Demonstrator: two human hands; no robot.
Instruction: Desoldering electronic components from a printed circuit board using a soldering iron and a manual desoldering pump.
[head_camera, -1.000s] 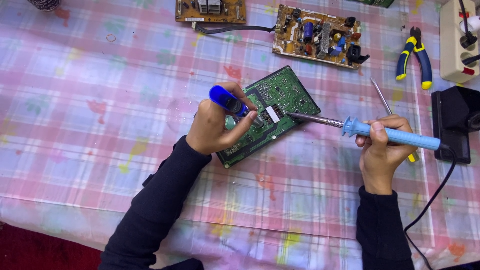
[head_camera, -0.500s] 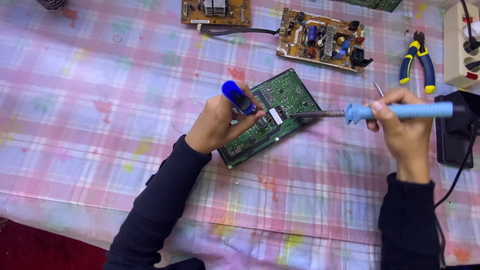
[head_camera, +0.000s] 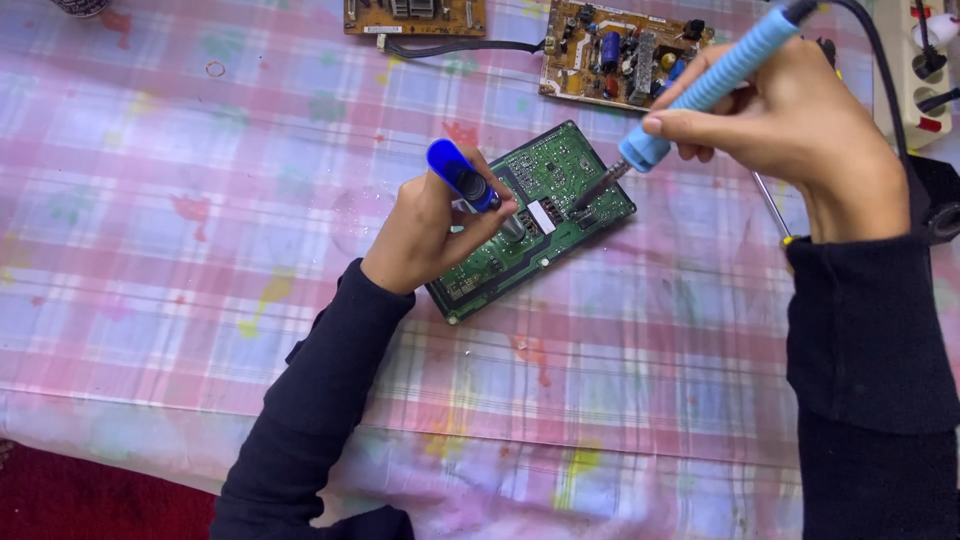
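Note:
A green circuit board (head_camera: 545, 170) lies tilted on the pink checked tablecloth (head_camera: 180, 200). My left hand (head_camera: 425, 230) grips a blue desoldering pump (head_camera: 462, 175), whose grey tip rests on the board near a white label. My right hand (head_camera: 770, 115) holds a light-blue soldering iron (head_camera: 715, 80) steeply, and its metal tip (head_camera: 590, 195) touches the board's right part. A black cord runs from the iron's top end.
Two brown circuit boards (head_camera: 625, 50) (head_camera: 415, 15) lie at the far edge, joined by a black cable. A white power strip (head_camera: 905, 70) stands at the far right, a black object (head_camera: 935, 200) below it. A thin screwdriver (head_camera: 772, 205) lies beside my right wrist.
My right hand has swung the soldering iron from nearly level to steeply raised, tip staying on the board. The left hand keeps the pump in place. The view has shifted downward.

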